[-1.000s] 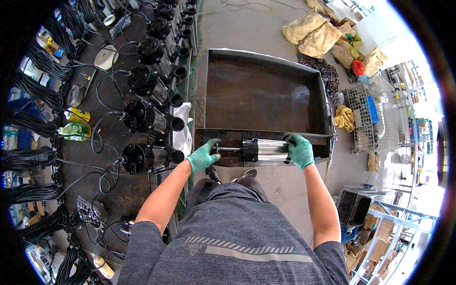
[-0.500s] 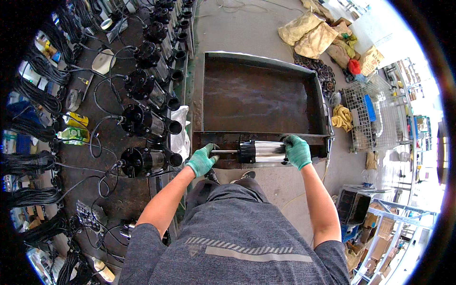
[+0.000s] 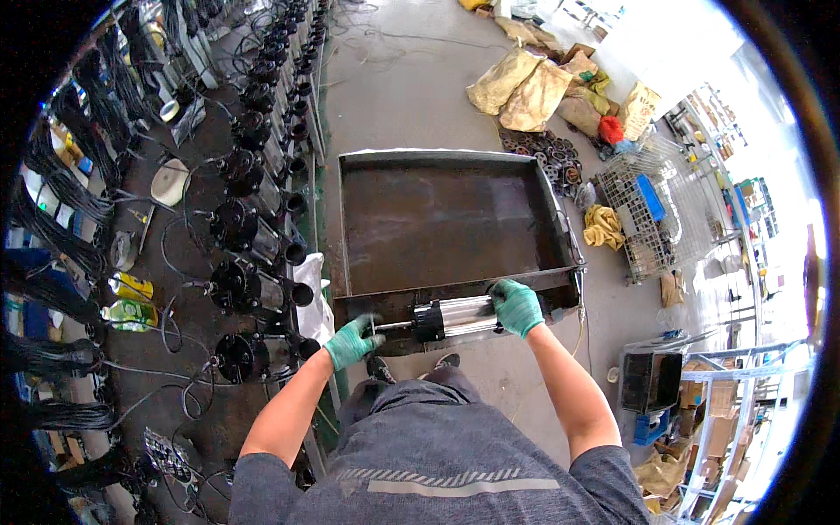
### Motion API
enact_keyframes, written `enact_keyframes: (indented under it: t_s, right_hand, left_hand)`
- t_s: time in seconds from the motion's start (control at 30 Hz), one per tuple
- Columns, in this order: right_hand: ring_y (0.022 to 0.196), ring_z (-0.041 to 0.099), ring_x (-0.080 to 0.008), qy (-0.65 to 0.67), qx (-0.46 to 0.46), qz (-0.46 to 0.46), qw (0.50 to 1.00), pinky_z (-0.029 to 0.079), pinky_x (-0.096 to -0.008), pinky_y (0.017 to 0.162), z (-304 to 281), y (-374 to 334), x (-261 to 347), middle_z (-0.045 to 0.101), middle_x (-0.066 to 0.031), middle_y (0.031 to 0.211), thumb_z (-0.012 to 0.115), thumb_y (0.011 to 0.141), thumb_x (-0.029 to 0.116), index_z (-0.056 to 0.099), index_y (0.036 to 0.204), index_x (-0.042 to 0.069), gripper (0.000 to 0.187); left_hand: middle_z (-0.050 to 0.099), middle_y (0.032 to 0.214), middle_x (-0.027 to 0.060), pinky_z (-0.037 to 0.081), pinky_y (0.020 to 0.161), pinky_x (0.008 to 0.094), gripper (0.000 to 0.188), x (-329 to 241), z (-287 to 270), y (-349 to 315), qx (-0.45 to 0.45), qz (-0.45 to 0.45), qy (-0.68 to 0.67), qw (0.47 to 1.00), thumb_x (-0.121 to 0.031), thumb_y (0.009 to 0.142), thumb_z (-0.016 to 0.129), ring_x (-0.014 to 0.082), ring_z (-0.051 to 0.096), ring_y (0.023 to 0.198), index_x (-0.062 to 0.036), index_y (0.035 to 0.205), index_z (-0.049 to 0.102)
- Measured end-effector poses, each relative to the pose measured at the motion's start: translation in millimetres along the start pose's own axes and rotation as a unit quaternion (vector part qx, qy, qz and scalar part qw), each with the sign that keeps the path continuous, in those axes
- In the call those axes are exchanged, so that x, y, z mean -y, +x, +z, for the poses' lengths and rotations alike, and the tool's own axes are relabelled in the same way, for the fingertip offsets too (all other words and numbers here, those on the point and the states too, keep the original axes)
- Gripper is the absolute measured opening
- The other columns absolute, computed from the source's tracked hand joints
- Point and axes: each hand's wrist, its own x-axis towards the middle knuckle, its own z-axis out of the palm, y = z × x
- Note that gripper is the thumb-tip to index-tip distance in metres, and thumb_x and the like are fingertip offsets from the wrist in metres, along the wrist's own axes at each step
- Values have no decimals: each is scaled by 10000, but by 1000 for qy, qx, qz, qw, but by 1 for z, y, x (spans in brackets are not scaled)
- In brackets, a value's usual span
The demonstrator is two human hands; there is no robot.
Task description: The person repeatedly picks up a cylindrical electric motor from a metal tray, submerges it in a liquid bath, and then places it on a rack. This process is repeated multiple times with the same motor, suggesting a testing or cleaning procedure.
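I hold a silver metal cylinder (image 3: 455, 317) with a black end cap and a thin rod sticking out to the left. It lies level over the near wall of a big dark metal tray (image 3: 385, 304). My right hand (image 3: 517, 306), in a green glove, grips the right end of the cylinder. Gloved in green too, my left hand (image 3: 352, 341) is closed around the tip of the rod.
A row of black pump motors (image 3: 252, 289) with cables runs along the bench at my left. Sacks (image 3: 523, 86) lie on the concrete floor beyond the tray. A wire basket (image 3: 652, 206), a yellow cloth (image 3: 602, 226) and a black crate (image 3: 649, 381) stand at right.
Both hands and the cylinder stay at the tray's near wall; the view has shifted slightly. The grip looks the same.
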Motion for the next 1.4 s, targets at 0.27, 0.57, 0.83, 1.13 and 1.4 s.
enact_keyframes:
  t_s: [0.27, 0.57, 0.83, 1.13, 1.4]
  right_hand:
    - [968, 673, -399, -7, 21, 3, 1000, 544, -480, 835, -5, -1, 4, 713, -162, 1009, 649, 862, 160, 692, 972, 98, 134]
    - [950, 681, -404, -17, -7, -32, 999, 555, -475, 822, 1, 1, 2, 718, -171, 1011, 645, 865, 143, 733, 987, 87, 160]
    - [976, 665, -412, -4, -7, -18, 1000, 539, -494, 840, -1, -2, -2, 707, -168, 1021, 641, 853, 162, 688, 973, 90, 148]
    - [946, 674, -404, -10, -12, -30, 999, 543, -497, 823, 1, 0, -2, 714, -154, 996, 646, 861, 153, 709, 963, 108, 128]
    - [966, 672, -401, -8, -5, -23, 1000, 544, -491, 836, 3, 1, -5, 715, -159, 1000, 642, 869, 164, 708, 959, 96, 131]
  left_hand:
    - [731, 828, 180, 542, 626, 481, 335, 6, 10, 5, -188, 95, 470, 857, -424, 944, 681, 364, 714, 737, -90, 958, 680]
    - [674, 861, 101, 528, 649, 353, 347, 51, 10, 24, -160, 181, 98, 965, -140, 871, 769, 227, 639, 696, -46, 1148, 582]
    - [691, 840, 188, 561, 738, 432, 452, 0, 11, 9, -218, 136, 373, 892, -492, 892, 721, 402, 687, 845, -60, 1001, 650]
    - [669, 805, 33, 466, 511, 266, 330, -7, 4, 8, -17, -159, -300, 941, -413, 1002, 646, 135, 607, 598, -85, 1027, 651]
    - [634, 816, 4, 478, 567, 280, 276, 25, 2, 19, 0, -1, -118, 993, -287, 973, 701, 117, 573, 628, -79, 1154, 677]
